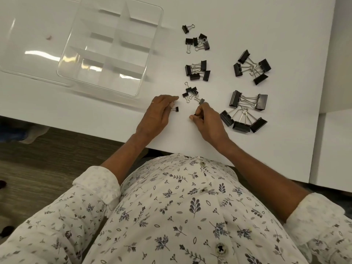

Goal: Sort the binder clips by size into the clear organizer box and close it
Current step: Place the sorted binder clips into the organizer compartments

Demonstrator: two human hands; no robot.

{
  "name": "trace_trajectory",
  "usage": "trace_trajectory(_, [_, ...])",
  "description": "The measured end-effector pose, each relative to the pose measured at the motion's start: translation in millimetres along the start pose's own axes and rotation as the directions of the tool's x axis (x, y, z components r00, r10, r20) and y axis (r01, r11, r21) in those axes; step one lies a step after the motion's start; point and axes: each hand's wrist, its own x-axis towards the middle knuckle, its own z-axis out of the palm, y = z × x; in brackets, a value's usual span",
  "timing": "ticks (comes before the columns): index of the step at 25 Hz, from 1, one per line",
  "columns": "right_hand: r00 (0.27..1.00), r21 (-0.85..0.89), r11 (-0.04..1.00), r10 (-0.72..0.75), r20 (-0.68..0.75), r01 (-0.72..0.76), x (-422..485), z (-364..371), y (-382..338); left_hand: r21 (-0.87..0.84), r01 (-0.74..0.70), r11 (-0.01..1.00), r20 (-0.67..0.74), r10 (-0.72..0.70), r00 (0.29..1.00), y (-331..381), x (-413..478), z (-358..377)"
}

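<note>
1. Left hand (158, 115): fingers curled, pinching left clip (176, 109) by its wire loop. Cannot tell whether resting on table (182, 134) or held just over it.
2. Long axis of left clip: across the view, black body pointing right, wire toward the fingertips.
3. Right hand (207, 121): fingers curled together on a dark bit at the tips, right clip (195, 115). Mostly hidden, but judged to be another of the tiniest size.
4. Deciding relation: box (133, 60) away from the body and to the left of both hands. Near the left hand, well apart from the right, so the left is nearer for the drop.
5. Box open, with lid (34, 54) beside it on the left, edges overlapping. No clips seen inside yet, so sorting into it judged barely begun.
6. Tiny heap (194, 90): just beyond the fingertips, between the two hands, within reach of either.
7. Counts, nearest first:
   - held: one per hand, two in all
   - tiny heap: about four, tangled, so not certain
   - mid heap (203, 65): four
   - small heap (195, 41): four, plus stray clip (185, 29) just beyond it
   - large heap (264, 65): four
   - largest heap (241, 126): five, just beside the right hand
8. Five sizes by eye, already grouped on the table. Compartments look enough for one size each, though too glassy to count surely.
9. Next, as a guess: left clip up and leftward over the box's near rim into a near compartment, the right hand's to follow.
</note>
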Motion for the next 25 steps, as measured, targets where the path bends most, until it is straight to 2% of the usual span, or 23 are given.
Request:
trace_trajectory(3, [0.999,0.016,0.999,0.037,-0.003,-0.037,3.2,-9.9,-8.4,0.042,-0.016,0.999,0.067,0.013,0.998,-2.7,-0.9,0.6])
trace_trajectory(5, [0.998,0.030,0.997,0.064,0.023,-0.064,5.4,-14.9,-12.9,0.040,0.004,0.999,0.060,-0.006,0.998,-3.1,2.8,2.5])
trace_trajectory(7, [0.978,0.227,0.953,0.178,0.106,-0.198,7.6,-19.7,-17.5,-0.012,0.047,0.999,0.068,-0.046,0.997,0.0,6.4,0.4])
trace_trajectory(9, [0.935,0.486,0.800,0.270,0.231,-0.352,10.9,-23.2,-23.9,-0.068,0.100,0.993,0.082,-0.094,0.992,5.1,8.8,-4.3])
trace_trajectory(11, [0.885,0.656,0.594,0.334,0.326,-0.466,14.0,-26.5,-31.8,-0.165,0.210,0.964,0.076,-0.200,0.977,12.1,8.3,-7.4])
trace_trajectory(13, [0.841,0.744,0.412,0.379,0.386,-0.527,16.3,-29.1,-37.6,-0.370,0.385,0.846,0.094,-0.378,0.921,24.2,5.3,-11.6])
trace_trajectory(15, [0.819,0.776,0.306,0.379,0.432,-0.551,17.4,-31.1,-40.9,-0.622,0.529,0.577,0.205,-0.532,0.821,40.1,1.7,-21.1])
trace_trajectory(17, [0.810,0.780,0.269,0.362,0.462,-0.565,18.1,-32.3,-48.5,-0.770,0.572,0.282,0.344,-0.572,0.745,56.1,0.5,-39.5])
trace_trajectory(19, [0.814,0.779,0.272,0.340,0.471,-0.565,19.8,-32.0,-62.7,-0.829,0.547,0.116,0.387,-0.587,0.711,65.1,3.6,-64.1])
trace_trajectory(21, [0.823,0.776,0.292,0.309,0.477,-0.560,24.2,-29.7,-83.4,-0.872,0.486,0.052,0.345,-0.639,0.687,65.4,9.8,-89.2])
trace_trajectory(25, [0.843,0.765,0.353,0.232,0.486,-0.538,38.7,-17.0,-139.0,-0.907,0.412,0.088,0.218,-0.738,0.638,45.6,25.7,-128.1])
